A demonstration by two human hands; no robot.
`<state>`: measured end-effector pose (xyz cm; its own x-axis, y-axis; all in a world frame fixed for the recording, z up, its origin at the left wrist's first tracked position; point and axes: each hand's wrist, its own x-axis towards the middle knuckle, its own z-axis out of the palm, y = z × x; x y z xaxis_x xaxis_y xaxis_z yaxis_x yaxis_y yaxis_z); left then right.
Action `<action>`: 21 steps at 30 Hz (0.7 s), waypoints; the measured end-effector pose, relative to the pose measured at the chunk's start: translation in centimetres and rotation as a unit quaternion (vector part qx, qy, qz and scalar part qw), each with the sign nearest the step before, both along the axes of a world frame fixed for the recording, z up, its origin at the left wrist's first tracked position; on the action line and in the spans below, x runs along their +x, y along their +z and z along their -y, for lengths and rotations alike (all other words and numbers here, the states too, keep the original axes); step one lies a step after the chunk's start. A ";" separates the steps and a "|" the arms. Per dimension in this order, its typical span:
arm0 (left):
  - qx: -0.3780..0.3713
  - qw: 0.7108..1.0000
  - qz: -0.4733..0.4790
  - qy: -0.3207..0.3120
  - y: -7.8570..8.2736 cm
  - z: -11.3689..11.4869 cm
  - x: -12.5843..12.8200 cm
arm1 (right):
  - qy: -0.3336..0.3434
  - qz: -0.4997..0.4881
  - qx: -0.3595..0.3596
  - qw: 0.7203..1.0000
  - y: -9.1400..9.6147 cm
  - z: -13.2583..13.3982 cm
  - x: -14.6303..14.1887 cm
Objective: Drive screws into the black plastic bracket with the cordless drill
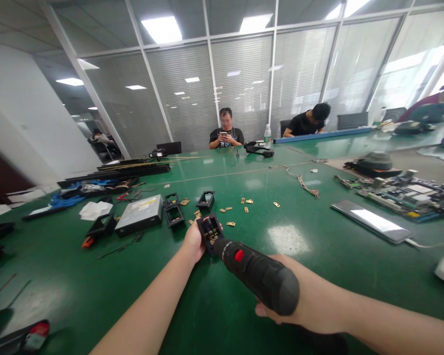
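Note:
My left hand (pixel 194 241) is closed around a black rectangular housing (pixel 209 228) with brass-coloured parts inside it. In my right hand (pixel 299 291) is a black cordless screwdriver (pixel 259 271) with a red switch. Its front end points into the open face of the housing; the tip itself is hidden. Just beyond, more black housings (pixel 174 215) and another black housing (pixel 205 199) stand on the green table. Several small brass plates (pixel 231 224) lie scattered to the right of these.
A silver disc drive (pixel 140 213) and a crumpled white tissue (pixel 95 210) lie at left. On the right are a phone (pixel 370 220) with a cable and a circuit board assembly (pixel 418 192). A bundled cord (pixel 307 186) rests farther back. Two people sit across the green table (pixel 311 231).

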<state>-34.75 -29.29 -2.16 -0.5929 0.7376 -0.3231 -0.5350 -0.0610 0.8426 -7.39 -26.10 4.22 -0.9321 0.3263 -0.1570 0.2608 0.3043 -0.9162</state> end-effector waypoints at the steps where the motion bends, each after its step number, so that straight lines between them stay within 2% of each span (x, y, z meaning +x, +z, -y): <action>1: 0.001 1.000 0.001 -0.001 0.0 0.0 0.0 | 0.001 0.000 0.002 1.000 0.1 0.0 0.0; 10: 0.016 1.000 0.019 -0.018 -0.8 0.0 -0.3 | 0.006 -0.001 0.034 0.999 0.0 0.4 0.0; 14: 0.017 0.999 0.023 -0.044 -0.9 0.0 -0.4 | 0.017 -0.020 0.068 0.997 0.3 0.5 0.0; 21: 0.008 0.999 0.022 -0.022 -0.4 -0.2 0.0 | 0.044 -0.008 0.023 0.999 0.9 0.2 -0.2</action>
<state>-34.79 -29.10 -2.55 -0.5458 0.7673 -0.3367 -0.5741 -0.0498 0.8173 -7.61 -26.33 5.13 -0.9597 0.2496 -0.1290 0.2170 0.3668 -0.9046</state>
